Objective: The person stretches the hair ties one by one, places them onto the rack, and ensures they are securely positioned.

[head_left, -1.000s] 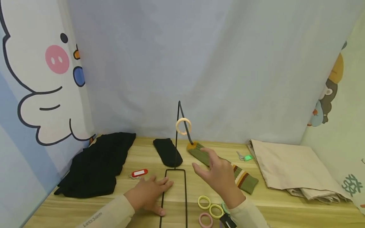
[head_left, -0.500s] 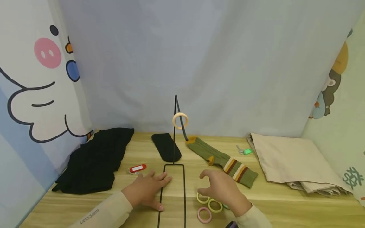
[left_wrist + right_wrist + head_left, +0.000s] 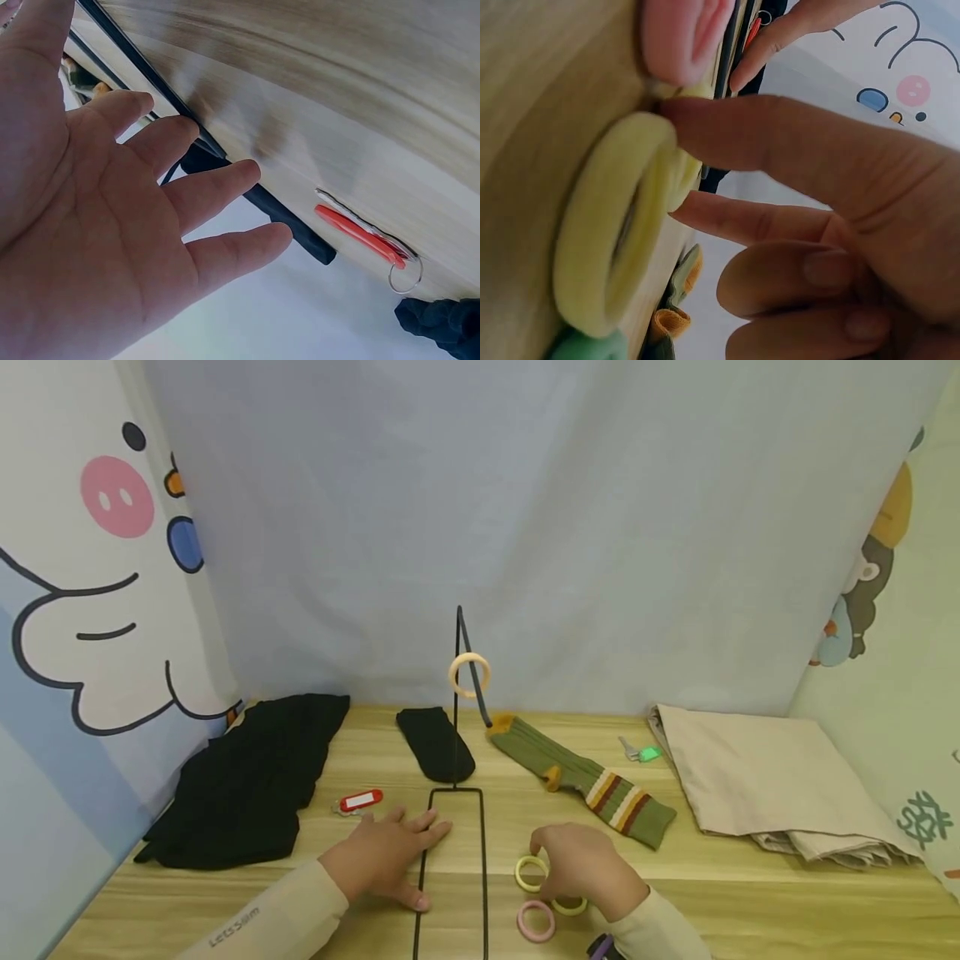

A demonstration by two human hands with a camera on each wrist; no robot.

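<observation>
My left hand (image 3: pixel 386 857) rests with spread fingers across the left bar of a black wire stand (image 3: pixel 483 852); its palm and straight fingers show in the left wrist view. A peach hair tie (image 3: pixel 452 677) hangs on the stand's slanted arm. My right hand (image 3: pixel 588 870) is low at a yellow hair tie (image 3: pixel 517 875), thumb and index finger apart right at it, the other fingers curled. In the right wrist view a second yellow hair tie (image 3: pixel 577 247) lies closer, with a pink one (image 3: pixel 671 45) above and part of a green one (image 3: pixel 592 346) below.
Black cloth (image 3: pixel 240 785) and a red key tag (image 3: pixel 362 800) lie left. A black sock-like piece (image 3: pixel 435 743) lies behind the stand. A striped green sock (image 3: pixel 558 760), a key with green tag (image 3: pixel 648 753) and folded beige cloth (image 3: pixel 757 777) are on the right. A curtain (image 3: pixel 600 527) hangs behind.
My right hand has come down and back from above the green sock to the hair ties, its index finger bending more. My left hand stays on the stand's base. The head view has tilted slightly.
</observation>
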